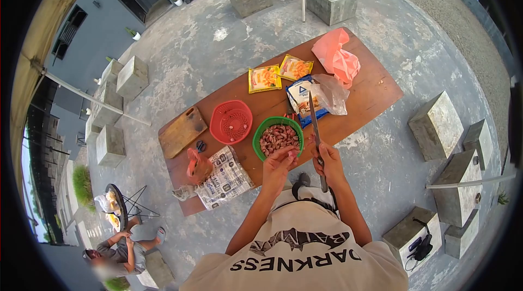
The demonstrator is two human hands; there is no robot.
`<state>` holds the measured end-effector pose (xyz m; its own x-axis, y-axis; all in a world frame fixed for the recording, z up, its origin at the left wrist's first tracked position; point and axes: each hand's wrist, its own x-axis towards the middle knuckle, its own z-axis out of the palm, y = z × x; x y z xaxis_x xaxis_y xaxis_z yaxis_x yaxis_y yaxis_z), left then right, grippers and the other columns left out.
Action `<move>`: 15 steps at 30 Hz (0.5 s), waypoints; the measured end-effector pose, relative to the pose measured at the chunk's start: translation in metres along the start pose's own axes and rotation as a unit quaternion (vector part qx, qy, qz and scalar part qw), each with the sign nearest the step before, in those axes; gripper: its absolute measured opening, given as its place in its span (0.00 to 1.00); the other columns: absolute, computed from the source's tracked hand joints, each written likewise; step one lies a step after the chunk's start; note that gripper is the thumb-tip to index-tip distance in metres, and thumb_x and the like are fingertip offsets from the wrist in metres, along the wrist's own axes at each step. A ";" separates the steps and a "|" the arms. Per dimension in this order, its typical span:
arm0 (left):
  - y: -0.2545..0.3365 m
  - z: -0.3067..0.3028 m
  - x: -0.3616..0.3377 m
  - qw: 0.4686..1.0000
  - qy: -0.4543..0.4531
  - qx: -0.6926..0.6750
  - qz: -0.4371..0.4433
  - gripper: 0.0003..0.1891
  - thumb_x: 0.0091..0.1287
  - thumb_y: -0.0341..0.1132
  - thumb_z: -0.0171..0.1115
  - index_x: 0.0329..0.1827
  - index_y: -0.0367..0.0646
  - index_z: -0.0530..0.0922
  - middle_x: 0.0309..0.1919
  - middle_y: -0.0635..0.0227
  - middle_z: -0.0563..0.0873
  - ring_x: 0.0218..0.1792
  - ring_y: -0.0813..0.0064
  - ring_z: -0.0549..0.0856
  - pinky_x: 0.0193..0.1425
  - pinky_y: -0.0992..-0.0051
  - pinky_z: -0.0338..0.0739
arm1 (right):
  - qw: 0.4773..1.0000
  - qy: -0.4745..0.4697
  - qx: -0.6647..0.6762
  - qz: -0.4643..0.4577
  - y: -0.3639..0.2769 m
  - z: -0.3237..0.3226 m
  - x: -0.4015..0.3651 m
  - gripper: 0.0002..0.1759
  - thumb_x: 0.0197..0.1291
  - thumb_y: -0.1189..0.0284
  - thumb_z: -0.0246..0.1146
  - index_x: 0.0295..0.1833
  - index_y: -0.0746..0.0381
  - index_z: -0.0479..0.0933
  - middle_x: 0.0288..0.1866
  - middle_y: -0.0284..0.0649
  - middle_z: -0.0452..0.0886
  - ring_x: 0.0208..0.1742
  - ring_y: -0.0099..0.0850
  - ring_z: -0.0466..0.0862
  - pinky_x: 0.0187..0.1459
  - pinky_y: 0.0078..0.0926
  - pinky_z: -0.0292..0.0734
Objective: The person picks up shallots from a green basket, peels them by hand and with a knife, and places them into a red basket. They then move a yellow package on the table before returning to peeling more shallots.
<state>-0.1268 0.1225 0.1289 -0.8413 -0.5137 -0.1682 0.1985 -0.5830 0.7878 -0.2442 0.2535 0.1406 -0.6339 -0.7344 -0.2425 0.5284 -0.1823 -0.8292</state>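
Observation:
I stand at the near edge of a long wooden table (376, 95). My right hand (326, 159) grips a long knife (314, 118) whose blade points away over the table. My left hand (279, 164) holds a small pinkish piece just over the near rim of a green basket (261, 130) filled with reddish-brown cut pieces (279, 138). The two hands are close together, almost touching.
A red basket (231, 122) and a wooden cutting board (182, 131) lie left of the green basket. Snack packets (265, 79), a blue-white bag (301, 100), clear and pink plastic bags (340, 59) lie behind. Newspaper (224, 177) sits at left. Concrete blocks (438, 126) ring the table. A person (122, 253) crouches at lower left.

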 end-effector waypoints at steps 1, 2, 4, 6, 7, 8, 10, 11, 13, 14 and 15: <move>0.002 -0.006 -0.002 1.000 0.003 -0.006 0.003 0.15 0.67 0.24 0.58 0.57 0.35 0.76 0.51 0.61 0.82 0.50 0.73 0.82 0.55 0.73 0.77 | 1.000 -0.008 -0.004 0.005 0.003 0.000 0.008 0.22 0.73 0.59 0.48 0.66 0.58 0.69 0.29 0.26 0.66 0.15 0.13 0.62 0.14 0.11 0.55; 0.003 -0.010 -0.004 1.000 0.006 -0.012 0.005 0.15 0.67 0.25 0.58 0.56 0.35 0.76 0.52 0.61 0.82 0.50 0.73 0.82 0.55 0.72 0.77 | 0.999 -0.016 -0.027 0.023 0.009 -0.002 0.017 0.23 0.73 0.59 0.48 0.67 0.58 0.67 0.28 0.26 0.65 0.16 0.13 0.62 0.14 0.11 0.55; 0.010 -0.013 -0.008 0.999 0.025 -0.021 0.023 0.15 0.67 0.25 0.58 0.56 0.34 0.76 0.51 0.61 0.82 0.50 0.72 0.82 0.55 0.72 0.77 | 0.997 -0.030 -0.052 0.048 0.014 0.004 0.029 0.24 0.73 0.59 0.48 0.69 0.57 0.65 0.27 0.26 0.65 0.16 0.13 0.62 0.14 0.11 0.54; 0.017 -0.014 -0.013 0.998 0.041 -0.029 0.038 0.14 0.67 0.25 0.58 0.56 0.34 0.76 0.50 0.62 0.82 0.50 0.72 0.82 0.56 0.71 0.77 | 0.990 -0.034 -0.106 0.087 0.018 0.013 0.040 0.26 0.73 0.61 0.47 0.72 0.57 0.58 0.28 0.28 0.66 0.15 0.14 0.60 0.14 0.12 0.53; 0.021 -0.014 -0.014 0.997 0.056 -0.019 0.047 0.14 0.67 0.25 0.59 0.55 0.35 0.76 0.48 0.61 0.83 0.50 0.71 0.82 0.57 0.69 0.77 | 0.989 -0.039 -0.108 0.088 0.022 0.017 0.043 0.26 0.73 0.61 0.47 0.72 0.57 0.58 0.28 0.28 0.66 0.15 0.14 0.60 0.14 0.12 0.53; 0.024 -0.015 -0.014 0.996 0.069 -0.010 0.055 0.14 0.66 0.25 0.60 0.55 0.35 0.75 0.46 0.61 0.83 0.49 0.70 0.83 0.58 0.68 0.77 | 0.986 -0.020 -0.142 0.090 0.028 0.020 0.046 0.28 0.73 0.62 0.49 0.74 0.56 0.53 0.28 0.28 0.67 0.15 0.14 0.60 0.14 0.13 0.53; 0.024 -0.026 -0.013 0.995 0.072 0.003 0.066 0.15 0.64 0.22 0.61 0.54 0.34 0.75 0.46 0.61 0.83 0.48 0.70 0.83 0.56 0.69 0.78 | 0.980 -0.002 -0.178 0.092 0.033 0.026 0.048 0.32 0.72 0.64 0.51 0.76 0.55 0.48 0.27 0.28 0.67 0.16 0.14 0.61 0.14 0.13 0.53; 0.023 -0.031 -0.012 0.995 0.071 0.017 0.073 0.15 0.62 0.20 0.62 0.53 0.34 0.75 0.46 0.61 0.82 0.47 0.70 0.83 0.54 0.70 0.79 | 0.984 -0.019 -0.169 0.059 0.033 0.028 0.047 0.34 0.70 0.65 0.53 0.76 0.55 0.47 0.28 0.28 0.69 0.19 0.13 0.62 0.17 0.13 0.55; 0.022 -0.041 -0.010 0.994 0.086 0.021 0.070 0.15 0.61 0.19 0.62 0.51 0.34 0.76 0.46 0.61 0.82 0.46 0.70 0.84 0.54 0.70 0.79 | 0.986 -0.035 -0.159 0.030 0.033 0.032 0.041 0.35 0.69 0.66 0.55 0.76 0.54 0.47 0.28 0.28 0.71 0.22 0.13 0.64 0.20 0.12 0.58; 0.022 -0.046 -0.008 0.993 0.096 0.026 0.069 0.15 0.60 0.18 0.63 0.50 0.34 0.77 0.46 0.60 0.82 0.45 0.71 0.84 0.53 0.71 0.80 | 0.989 -0.060 -0.131 0.015 0.029 0.035 0.037 0.36 0.68 0.67 0.56 0.76 0.54 0.47 0.29 0.28 0.71 0.23 0.14 0.64 0.22 0.13 0.58; 0.022 -0.050 -0.004 0.993 0.093 0.026 0.068 0.15 0.60 0.18 0.63 0.50 0.34 0.77 0.46 0.60 0.82 0.45 0.71 0.84 0.53 0.71 0.80 | 0.991 -0.084 -0.102 -0.002 0.025 0.037 0.034 0.36 0.68 0.69 0.56 0.77 0.54 0.48 0.29 0.28 0.71 0.24 0.14 0.65 0.23 0.13 0.59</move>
<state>-0.0935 0.0800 0.1174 -0.7008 -0.6949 -0.1613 0.2736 -0.4706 0.8389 -0.2314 0.1997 0.1307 -0.5239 -0.8356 -0.1651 0.3892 -0.0624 -0.9190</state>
